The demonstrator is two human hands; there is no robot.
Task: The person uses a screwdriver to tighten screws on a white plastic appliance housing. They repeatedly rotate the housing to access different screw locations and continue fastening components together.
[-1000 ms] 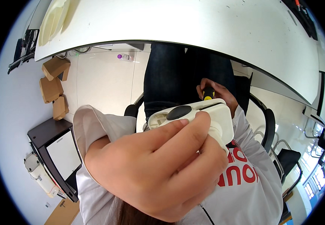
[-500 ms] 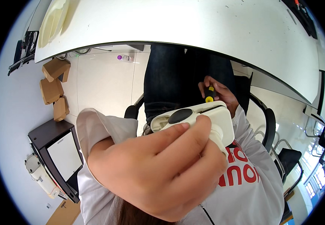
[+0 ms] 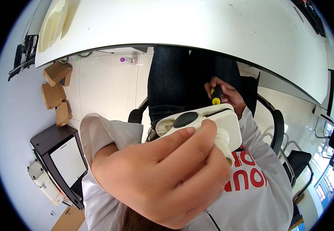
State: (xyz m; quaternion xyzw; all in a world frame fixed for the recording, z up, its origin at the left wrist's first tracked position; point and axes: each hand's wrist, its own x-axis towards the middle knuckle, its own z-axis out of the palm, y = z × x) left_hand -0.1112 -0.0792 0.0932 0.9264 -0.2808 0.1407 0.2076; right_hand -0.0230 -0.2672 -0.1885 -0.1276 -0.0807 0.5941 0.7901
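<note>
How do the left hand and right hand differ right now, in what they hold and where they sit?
The left hand fills the near view, wrapped over a cream plastic housing with a dark oval button; the right hand is farther off and looks small. The left hand grips a broad, blocky part, while the right hand pinches a slim screwdriver with a yellow-and-black handle. Both are closed on something, close together above the lap.

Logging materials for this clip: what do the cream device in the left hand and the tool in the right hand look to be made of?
Cream device: looks like moulded plastic, smooth and matt, with a black oval insert, possibly rubber. Tool in the right hand: black and yellow handle, probably plastic or rubber grip; its shaft is hidden. The left hand wraps the device from below.
</note>
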